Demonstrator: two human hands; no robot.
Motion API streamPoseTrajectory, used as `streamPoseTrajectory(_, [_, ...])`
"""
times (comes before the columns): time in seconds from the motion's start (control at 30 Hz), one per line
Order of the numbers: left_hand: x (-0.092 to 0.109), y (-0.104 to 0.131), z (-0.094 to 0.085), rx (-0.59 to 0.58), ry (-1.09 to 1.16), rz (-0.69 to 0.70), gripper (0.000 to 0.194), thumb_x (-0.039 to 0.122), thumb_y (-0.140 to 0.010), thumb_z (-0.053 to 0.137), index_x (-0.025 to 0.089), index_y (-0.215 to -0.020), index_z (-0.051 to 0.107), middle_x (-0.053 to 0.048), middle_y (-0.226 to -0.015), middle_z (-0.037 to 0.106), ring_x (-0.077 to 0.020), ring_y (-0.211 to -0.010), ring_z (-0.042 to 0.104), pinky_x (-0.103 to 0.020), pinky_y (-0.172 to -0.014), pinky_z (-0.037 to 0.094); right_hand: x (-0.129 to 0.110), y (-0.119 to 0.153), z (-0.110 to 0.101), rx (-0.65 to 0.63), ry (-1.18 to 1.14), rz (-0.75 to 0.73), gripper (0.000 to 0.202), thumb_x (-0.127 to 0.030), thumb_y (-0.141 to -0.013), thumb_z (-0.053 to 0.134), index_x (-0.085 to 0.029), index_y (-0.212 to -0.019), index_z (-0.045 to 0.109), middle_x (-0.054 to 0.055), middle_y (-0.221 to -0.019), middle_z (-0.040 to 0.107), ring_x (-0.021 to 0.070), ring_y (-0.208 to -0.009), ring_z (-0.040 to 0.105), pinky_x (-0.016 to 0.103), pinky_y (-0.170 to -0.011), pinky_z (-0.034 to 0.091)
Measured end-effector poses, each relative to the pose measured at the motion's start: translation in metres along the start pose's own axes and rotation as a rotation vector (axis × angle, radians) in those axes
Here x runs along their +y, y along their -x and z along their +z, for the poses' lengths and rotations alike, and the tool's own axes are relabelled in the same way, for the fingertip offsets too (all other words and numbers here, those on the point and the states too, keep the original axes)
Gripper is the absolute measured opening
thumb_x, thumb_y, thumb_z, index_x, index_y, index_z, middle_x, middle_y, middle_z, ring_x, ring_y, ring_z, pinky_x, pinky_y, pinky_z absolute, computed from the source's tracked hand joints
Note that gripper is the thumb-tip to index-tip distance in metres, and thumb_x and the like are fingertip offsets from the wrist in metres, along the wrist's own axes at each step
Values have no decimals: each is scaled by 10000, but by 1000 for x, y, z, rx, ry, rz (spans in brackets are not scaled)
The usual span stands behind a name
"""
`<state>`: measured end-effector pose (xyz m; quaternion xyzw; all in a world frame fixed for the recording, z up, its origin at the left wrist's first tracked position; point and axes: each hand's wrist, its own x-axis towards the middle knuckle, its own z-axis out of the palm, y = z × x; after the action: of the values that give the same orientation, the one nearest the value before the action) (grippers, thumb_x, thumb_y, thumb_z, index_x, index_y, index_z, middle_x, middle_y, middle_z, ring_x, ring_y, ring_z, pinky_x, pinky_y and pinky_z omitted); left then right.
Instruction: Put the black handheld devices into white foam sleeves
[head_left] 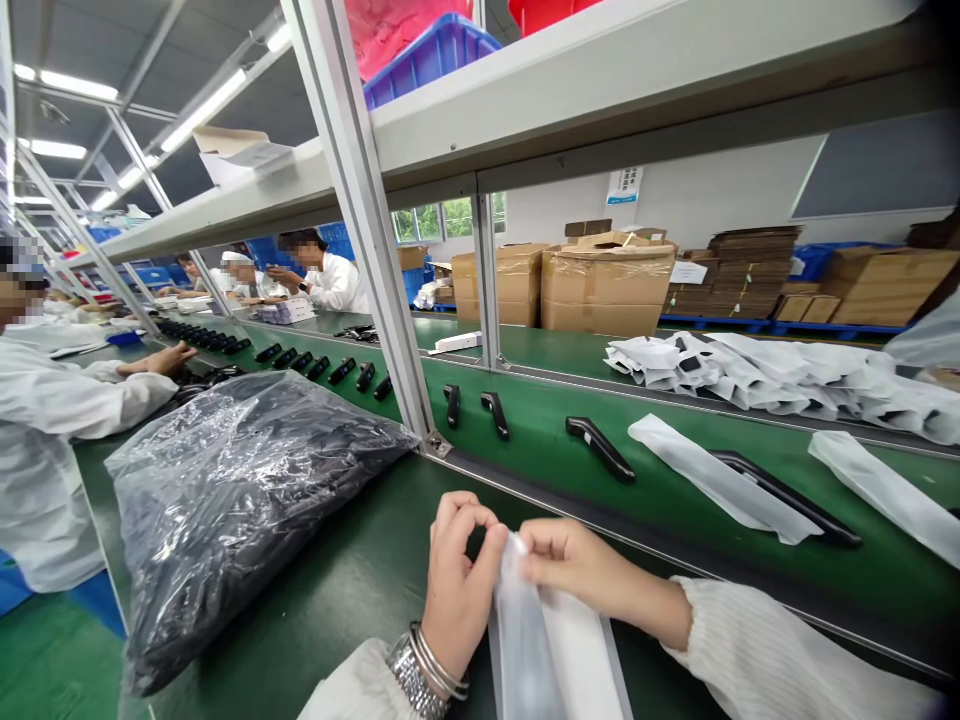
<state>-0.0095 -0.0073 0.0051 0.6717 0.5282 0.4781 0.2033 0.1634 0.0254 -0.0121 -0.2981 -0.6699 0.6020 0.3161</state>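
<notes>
A long translucent white sleeve (525,640) hangs between my two hands at the bottom centre, with a bluish-grey shape faintly visible inside it. My left hand (461,570), with a watch and bangles at the wrist, pinches its top edge. On the other side of that edge, my right hand (574,560) pinches it between thumb and fingers. Beneath or beside the sleeve is a flat white piece (585,655). Past my hands, a black handle-shaped part (600,447) lies on the green belt (525,475). Another white sleeve (720,475) lies across a longer black part (795,497).
A big clear plastic bag (255,490) of dark items lies to the left. A metal post (367,220) rises beyond it. More black parts line the belt. White sleeves (780,380) are piled at right. A co-worker's sleeve (82,390) reaches in at far left. A shelf (600,90) runs overhead.
</notes>
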Motion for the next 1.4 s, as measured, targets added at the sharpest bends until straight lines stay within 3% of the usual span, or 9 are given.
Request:
streamPoseTrajectory(0.2, [-9, -7, 1, -152, -235, -79, 125, 268, -884, 535, 215, -781, 579, -14, -922, 540, -208, -909, 533, -379, -838, 381, -29, -36, -91, 636, 576, -113, 285, -414, -890, 468, -208, -700, 515, -36, -631, 485, 131, -592, 482, 240, -566, 380])
streamPoseTrajectory(0.3, [-9, -8, -3, -250, -367, -92, 129, 310, -813, 621, 204, -755, 576, -11, -882, 543, -220, -887, 524, -385, -814, 368, -39, -56, -141, 774, 698, -92, 260, -392, -880, 464, -205, -723, 553, -24, -607, 494, 149, -580, 464, 260, -569, 356])
streamPoseTrajectory(0.4, [-7, -8, -6, -365, -393, -115, 110, 262, -747, 663, 201, -716, 577, -3, -851, 555, -214, -862, 524, -371, -798, 359, -38, -76, -163, 799, 823, -85, 166, -306, -854, 502, -192, -829, 619, 41, -790, 611, 199, -745, 545, 299, -679, 399])
streamPoseTrajectory(0.5, [-5, -9, -7, -429, -347, -83, 124, 172, -792, 587, 192, -672, 564, 7, -825, 577, -190, -844, 528, -357, -800, 347, -29, -103, -151, 685, 888, -88, 273, -219, -836, 533, -198, -1096, 615, 90, -1093, 621, 227, -969, 573, 329, -819, 420])
streamPoseTrajectory(0.7, [-3, -7, -4, -353, -357, 72, 228, 217, -921, 508, 198, -711, 594, -7, -828, 586, -184, -836, 504, -366, -808, 341, 2, -167, -80, 359, 884, -28, 483, -220, -841, 625, -294, -1309, 534, 53, -1115, 630, 197, -969, 615, 323, -859, 452])
streamPoseTrajectory(0.93, [-5, -6, -2, -383, -368, 166, 255, 255, -924, 559, 198, -678, 590, 12, -721, 590, -168, -781, 500, -365, -820, 337, 22, -198, -62, 438, 690, 120, 288, -336, -932, 582, -167, -1165, 597, 83, -1218, 596, 214, -1038, 606, 433, -882, 516])
streamPoseTrajectory(1.03, [-3, -6, -4, -353, -310, 186, 199, 206, -922, 537, 209, -731, 591, 23, -734, 614, -158, -766, 506, -362, -840, 340, 18, -183, -65, 474, 496, 143, 290, -313, -958, 526, -153, -1199, 557, 79, -1102, 639, 187, -921, 649, 381, -798, 547])
streamPoseTrajectory(1.17, [-2, -5, -5, -298, -251, 166, 133, 149, -865, 561, 210, -746, 553, 28, -711, 584, -158, -744, 501, -357, -858, 355, 4, -126, -55, 438, 254, 85, 458, -243, -932, 437, -197, -1369, 309, 55, -1006, 662, 177, -896, 689, 333, -763, 555])
streamPoseTrajectory(1.4, [-5, -4, -1, -214, -190, 131, 104, 200, -797, 686, 214, -751, 593, 1, -852, 550, -189, -878, 527, -357, -871, 374, -8, -27, -37, 269, -370, -26, 964, -307, -718, 767, -370, -1412, 101, -11, -954, 613, 208, -867, 688, 394, -784, 538])
